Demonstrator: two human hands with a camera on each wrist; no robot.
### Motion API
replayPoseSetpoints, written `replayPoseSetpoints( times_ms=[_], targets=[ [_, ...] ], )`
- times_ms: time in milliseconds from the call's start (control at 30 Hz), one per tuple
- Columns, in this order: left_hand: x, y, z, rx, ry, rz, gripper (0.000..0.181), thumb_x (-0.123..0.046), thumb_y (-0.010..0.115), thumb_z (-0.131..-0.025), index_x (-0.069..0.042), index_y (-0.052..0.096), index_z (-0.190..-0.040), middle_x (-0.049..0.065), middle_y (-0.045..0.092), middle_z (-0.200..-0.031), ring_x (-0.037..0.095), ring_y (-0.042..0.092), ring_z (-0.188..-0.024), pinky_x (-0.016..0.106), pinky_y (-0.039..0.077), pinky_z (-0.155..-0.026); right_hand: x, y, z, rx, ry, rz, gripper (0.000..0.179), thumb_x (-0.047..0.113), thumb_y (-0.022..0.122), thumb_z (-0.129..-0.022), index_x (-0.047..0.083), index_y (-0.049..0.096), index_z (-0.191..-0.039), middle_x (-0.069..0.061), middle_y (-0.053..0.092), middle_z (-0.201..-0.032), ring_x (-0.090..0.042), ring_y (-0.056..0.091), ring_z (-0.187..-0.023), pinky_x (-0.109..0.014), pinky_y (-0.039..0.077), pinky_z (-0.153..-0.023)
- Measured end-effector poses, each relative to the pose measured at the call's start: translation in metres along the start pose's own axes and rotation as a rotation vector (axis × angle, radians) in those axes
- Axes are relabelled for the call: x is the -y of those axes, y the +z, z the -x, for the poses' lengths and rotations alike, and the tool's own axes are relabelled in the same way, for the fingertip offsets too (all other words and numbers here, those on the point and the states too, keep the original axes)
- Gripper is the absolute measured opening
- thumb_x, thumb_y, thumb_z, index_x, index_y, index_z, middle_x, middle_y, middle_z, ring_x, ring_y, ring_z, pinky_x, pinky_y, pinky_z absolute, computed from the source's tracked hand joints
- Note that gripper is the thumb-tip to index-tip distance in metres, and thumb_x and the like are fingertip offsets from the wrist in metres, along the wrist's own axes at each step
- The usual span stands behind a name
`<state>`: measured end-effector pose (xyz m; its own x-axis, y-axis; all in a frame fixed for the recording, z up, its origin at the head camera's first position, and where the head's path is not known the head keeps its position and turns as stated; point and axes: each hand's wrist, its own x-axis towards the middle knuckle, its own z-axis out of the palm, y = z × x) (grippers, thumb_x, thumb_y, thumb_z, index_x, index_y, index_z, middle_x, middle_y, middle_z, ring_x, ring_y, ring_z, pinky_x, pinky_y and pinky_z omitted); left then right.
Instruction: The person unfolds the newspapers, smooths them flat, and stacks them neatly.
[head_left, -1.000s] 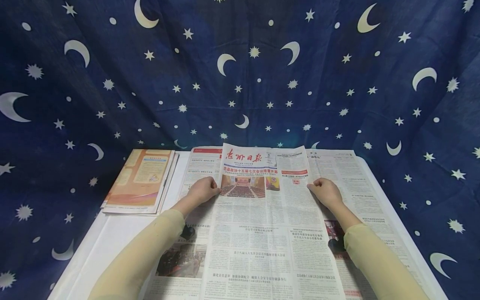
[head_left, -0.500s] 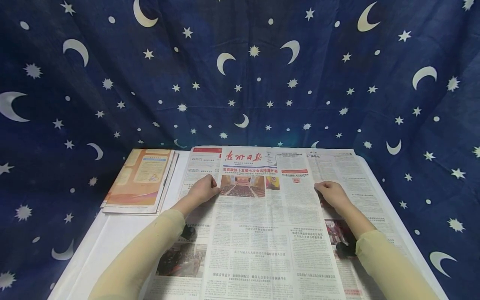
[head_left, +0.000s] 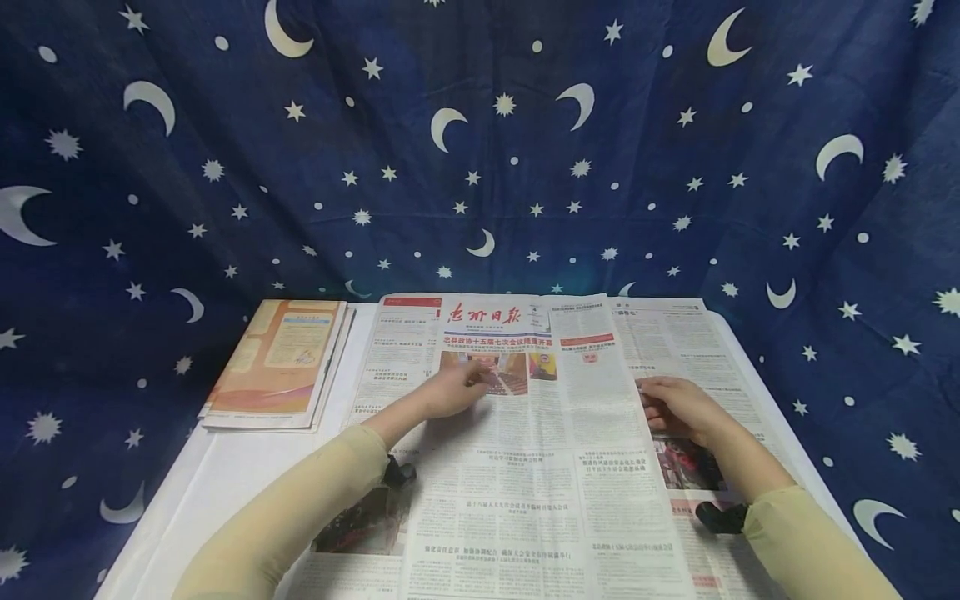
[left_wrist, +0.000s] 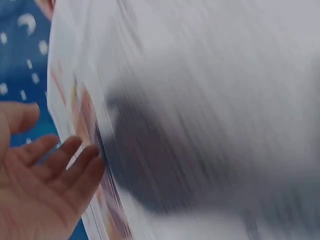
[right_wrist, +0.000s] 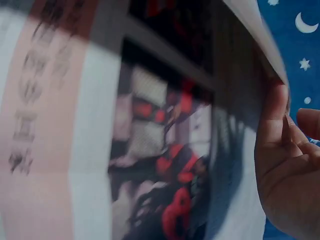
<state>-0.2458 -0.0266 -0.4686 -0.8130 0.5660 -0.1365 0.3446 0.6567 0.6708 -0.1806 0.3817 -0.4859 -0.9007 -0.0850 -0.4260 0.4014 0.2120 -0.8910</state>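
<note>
The upper newspaper (head_left: 525,475) lies in the middle of the table, its red masthead (head_left: 483,317) at the far end and its near end running out of view. A printed photograph (head_left: 513,375) sits below the headline. The person's left hand (head_left: 453,392) is over this photograph, holding nothing, its fingers loose and the thumb apart. The right hand (head_left: 682,408) touches the newspaper's right edge, which the right wrist view shows raised off the page below; whether finger and thumb actually pinch it cannot be told there. Beneath spreads a lower newspaper (head_left: 705,358), showing on both sides, with a dark and red picture (head_left: 686,467) beside the right forearm. Both sleeves (head_left: 322,483) are pale yellow, with a black object (head_left: 722,518) at each cuff. To the left, a stack of orange-covered papers (head_left: 273,358) rests on the white table (head_left: 217,492). Behind hangs a dark blue curtain (head_left: 525,150) patterned with moons and stars.
</note>
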Motion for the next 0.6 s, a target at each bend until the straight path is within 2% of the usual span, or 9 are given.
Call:
replayPoseSetpoints(
  times_ms=[67, 133, 233, 300, 400, 467, 600],
  targets=[
    [-0.016, 0.008, 0.000, 0.097, 0.052, 0.110, 0.049, -0.030, 0.053, -0.107, -0.004, 0.052, -0.148, 0.015, 0.056, -0.146, 0.032, 0.052, -0.135, 0.048, 0.041, -0.112, 0.005, 0.002, 0.003, 0.004, -0.020, -0.010, 0.052, 0.024, 0.045, -0.111, -0.013, 0.040, -0.147, -0.009, 0.071, -0.099, -0.013, 0.069, -0.077, -0.028, 0.061, -0.070],
    [-0.029, 0.017, 0.000, 0.172, 0.067, 0.189, 0.052, -0.037, 0.050, -0.108, -0.007, 0.052, -0.150, 0.010, 0.052, -0.152, 0.029, 0.047, -0.141, 0.046, 0.038, -0.115, 0.011, 0.006, 0.006, 0.021, -0.057, -0.011, 0.054, 0.027, 0.046, -0.111, -0.014, 0.039, -0.147, -0.009, 0.072, -0.103, -0.015, 0.072, -0.082, -0.031, 0.062, -0.074],
    [-0.046, 0.028, -0.004, 0.234, 0.053, 0.318, 0.054, -0.044, 0.048, -0.107, -0.011, 0.051, -0.151, 0.007, 0.051, -0.153, 0.025, 0.048, -0.140, 0.043, 0.039, -0.115, 0.019, 0.014, 0.009, 0.040, -0.101, -0.024, 0.057, 0.029, 0.049, -0.110, -0.013, 0.040, -0.146, -0.010, 0.071, -0.109, -0.021, 0.074, -0.090, -0.036, 0.062, -0.078],
    [-0.057, 0.033, -0.008, 0.267, 0.038, 0.441, 0.056, -0.044, 0.047, -0.108, -0.011, 0.048, -0.153, 0.009, 0.050, -0.153, 0.028, 0.051, -0.137, 0.043, 0.042, -0.112, 0.025, 0.019, 0.011, 0.063, -0.134, -0.043, 0.058, 0.029, 0.050, -0.110, -0.015, 0.039, -0.146, -0.012, 0.070, -0.112, -0.024, 0.074, -0.094, -0.039, 0.062, -0.080],
    [-0.071, 0.041, -0.016, 0.293, 0.023, 0.657, 0.058, -0.039, 0.048, -0.109, -0.004, 0.042, -0.155, 0.016, 0.045, -0.155, 0.036, 0.052, -0.135, 0.045, 0.046, -0.109, 0.034, 0.028, 0.013, 0.089, -0.167, -0.093, 0.058, 0.029, 0.050, -0.110, -0.016, 0.038, -0.144, -0.011, 0.069, -0.114, -0.024, 0.073, -0.096, -0.039, 0.062, -0.081],
    [-0.079, 0.044, -0.020, 0.294, 0.006, 0.768, 0.061, -0.038, 0.048, -0.109, 0.000, 0.038, -0.156, 0.019, 0.040, -0.158, 0.039, 0.049, -0.137, 0.046, 0.045, -0.109, 0.039, 0.034, 0.013, 0.102, -0.180, -0.124, 0.057, 0.029, 0.050, -0.110, -0.016, 0.038, -0.143, -0.010, 0.069, -0.114, -0.022, 0.072, -0.098, -0.038, 0.061, -0.083],
    [-0.090, 0.046, -0.023, 0.265, -0.050, 0.891, 0.065, -0.038, 0.050, -0.108, 0.003, 0.035, -0.155, 0.022, 0.040, -0.157, 0.039, 0.051, -0.135, 0.046, 0.047, -0.108, 0.049, 0.046, 0.012, 0.099, -0.180, -0.167, 0.057, 0.030, 0.051, -0.109, -0.014, 0.038, -0.143, -0.006, 0.068, -0.114, -0.019, 0.071, -0.101, -0.035, 0.060, -0.085]
  ],
)
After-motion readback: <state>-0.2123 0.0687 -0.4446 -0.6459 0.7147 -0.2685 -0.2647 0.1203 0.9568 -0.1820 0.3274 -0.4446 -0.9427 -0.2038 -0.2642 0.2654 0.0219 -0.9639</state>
